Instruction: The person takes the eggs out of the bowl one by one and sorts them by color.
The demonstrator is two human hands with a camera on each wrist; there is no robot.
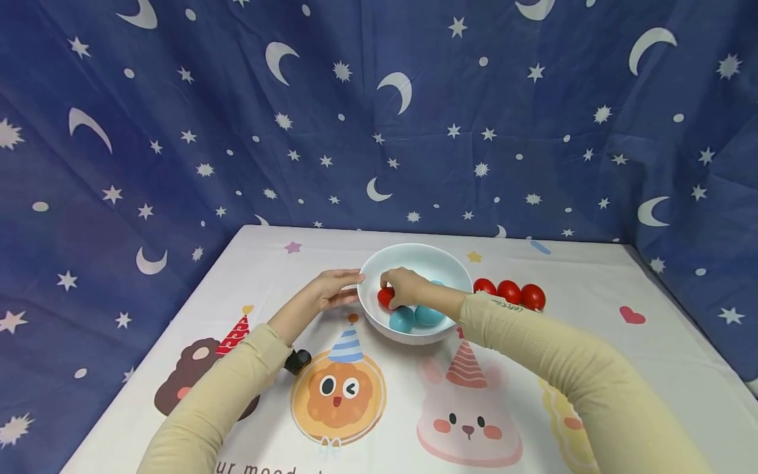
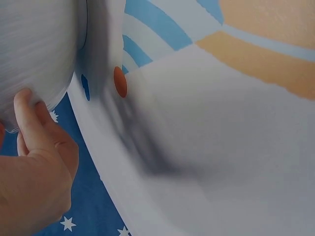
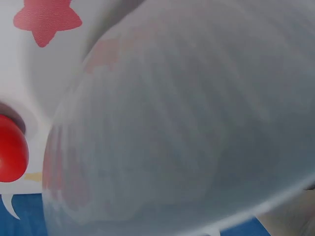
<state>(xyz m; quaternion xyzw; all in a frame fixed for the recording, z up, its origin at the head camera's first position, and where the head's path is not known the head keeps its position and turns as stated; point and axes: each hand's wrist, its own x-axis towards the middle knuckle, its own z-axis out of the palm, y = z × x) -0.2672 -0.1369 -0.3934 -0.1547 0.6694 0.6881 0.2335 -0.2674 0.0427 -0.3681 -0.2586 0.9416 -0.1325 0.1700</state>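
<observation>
Bowl (image 1: 414, 260) upright, opening upward, red egg (image 1: 385, 297) inside, axis unclear

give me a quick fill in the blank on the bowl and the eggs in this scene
1. The right hand grips a ____ egg inside the white bowl.
2. The left hand touches the bowl's outer wall on its ____ side.
3. ____ red eggs lie in a row on the tablecloth right of the bowl.
4. The other eggs in the bowl are ____.

Missing words: red; left; three; blue
</observation>
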